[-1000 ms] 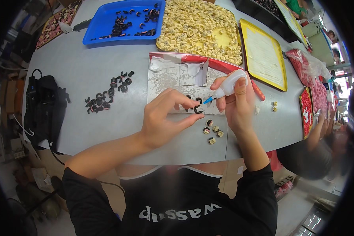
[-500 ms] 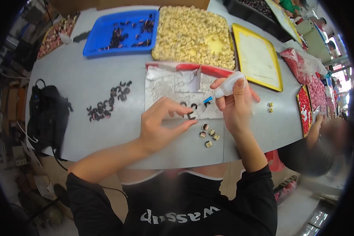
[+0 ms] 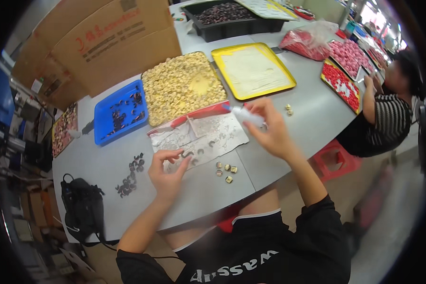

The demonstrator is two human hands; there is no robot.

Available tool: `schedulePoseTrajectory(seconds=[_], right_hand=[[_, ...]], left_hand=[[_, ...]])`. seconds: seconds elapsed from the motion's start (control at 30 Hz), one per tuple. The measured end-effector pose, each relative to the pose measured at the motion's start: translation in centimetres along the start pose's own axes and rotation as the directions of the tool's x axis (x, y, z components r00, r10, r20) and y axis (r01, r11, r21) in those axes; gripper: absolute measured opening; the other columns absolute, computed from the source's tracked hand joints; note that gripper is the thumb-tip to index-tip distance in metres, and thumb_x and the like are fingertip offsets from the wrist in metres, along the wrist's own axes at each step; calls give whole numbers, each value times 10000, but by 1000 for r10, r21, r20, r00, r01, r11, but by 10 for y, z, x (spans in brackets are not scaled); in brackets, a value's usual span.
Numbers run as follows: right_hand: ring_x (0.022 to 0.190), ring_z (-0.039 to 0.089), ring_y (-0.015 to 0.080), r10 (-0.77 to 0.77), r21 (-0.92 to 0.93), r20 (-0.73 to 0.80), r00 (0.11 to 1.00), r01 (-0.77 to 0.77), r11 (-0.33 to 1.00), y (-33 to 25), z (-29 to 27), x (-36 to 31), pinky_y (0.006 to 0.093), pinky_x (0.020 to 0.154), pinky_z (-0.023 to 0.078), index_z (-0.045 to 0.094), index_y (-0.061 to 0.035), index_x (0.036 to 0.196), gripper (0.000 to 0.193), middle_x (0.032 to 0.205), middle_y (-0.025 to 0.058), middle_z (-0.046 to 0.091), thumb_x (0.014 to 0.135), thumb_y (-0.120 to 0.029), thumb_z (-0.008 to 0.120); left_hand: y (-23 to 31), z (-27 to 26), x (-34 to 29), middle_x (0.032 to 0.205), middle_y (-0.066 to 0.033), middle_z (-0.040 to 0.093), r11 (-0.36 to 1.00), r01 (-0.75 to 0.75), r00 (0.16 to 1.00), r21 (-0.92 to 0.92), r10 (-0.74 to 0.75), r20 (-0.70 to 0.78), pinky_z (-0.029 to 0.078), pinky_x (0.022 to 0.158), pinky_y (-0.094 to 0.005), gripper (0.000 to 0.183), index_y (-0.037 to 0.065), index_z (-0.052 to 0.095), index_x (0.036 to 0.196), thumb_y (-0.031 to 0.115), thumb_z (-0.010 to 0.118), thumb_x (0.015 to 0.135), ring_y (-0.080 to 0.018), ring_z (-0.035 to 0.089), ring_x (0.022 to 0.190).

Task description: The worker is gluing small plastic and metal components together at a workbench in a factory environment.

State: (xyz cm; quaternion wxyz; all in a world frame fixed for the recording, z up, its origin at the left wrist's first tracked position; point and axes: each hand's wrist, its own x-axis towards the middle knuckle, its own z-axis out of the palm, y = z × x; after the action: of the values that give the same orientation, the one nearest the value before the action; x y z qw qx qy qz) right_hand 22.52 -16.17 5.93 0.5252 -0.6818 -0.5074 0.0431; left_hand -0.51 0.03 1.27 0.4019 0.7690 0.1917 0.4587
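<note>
Between the thumb and forefinger of my left hand (image 3: 165, 176) is a small dark C-shaped piece (image 3: 188, 154), at the near left edge of a white board (image 3: 229, 132) with a red rim. My right hand (image 3: 273, 133) grips a white squeeze bottle (image 3: 247, 116), slightly blurred, its blue nozzle tip (image 3: 226, 108) pointing left over the board's far edge. More dark C-shaped pieces (image 3: 212, 143) lie on the board. Several small cream-and-dark blocks (image 3: 228, 167) sit on the table between my hands, nearer me. Left of my left hand is a loose group of dark curved pieces (image 3: 128, 182).
Beyond the board stand a blue tray (image 3: 97, 124) of dark pieces, a heaped tray of cream pieces (image 3: 175, 85) and a yellow-rimmed tray (image 3: 288, 85). A black bag (image 3: 83, 208) lies at left, a large carton (image 3: 113, 47) behind. Another person (image 3: 388, 113) sits at right.
The view has turned and shifted, bringing the carton into sight. My right hand has drawn the bottle away from my left hand, toward the board's far edge. My left hand keeps the C-shaped piece.
</note>
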Motion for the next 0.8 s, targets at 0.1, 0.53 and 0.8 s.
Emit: schedulePoseTrajectory(seconds=[0.1,0.53,0.8], right_hand=[[918,608,291,-16,-260,60,998,31,965,27,11,-29,377,818,504,504,-18,1012,289,1010,149,578,790,-13,690],[979,552,316,41,-699,-240,970,-202,686,79,-74,-24,400,885,468,629,-29,1054,272,1000,158,566,820,-147,703],[971,557,314,184,-645,-159,970,-243,725,105,-74,-18,409,846,493,651,-33,927,123,976,141,570,818,-87,661]], left_hand=[[-5,5,0,935,-82,677,1000,15,1000,17,-15,19,454,683,-261,324,45,590,946,40,820,719,-137,553,739],[-12,2,-3,857,-44,623,998,44,998,46,-47,51,443,674,-261,260,51,652,931,31,798,717,-131,537,719],[-15,-2,1,891,-41,616,995,58,997,85,-63,49,440,684,-257,239,53,649,930,36,789,737,-125,545,733]])
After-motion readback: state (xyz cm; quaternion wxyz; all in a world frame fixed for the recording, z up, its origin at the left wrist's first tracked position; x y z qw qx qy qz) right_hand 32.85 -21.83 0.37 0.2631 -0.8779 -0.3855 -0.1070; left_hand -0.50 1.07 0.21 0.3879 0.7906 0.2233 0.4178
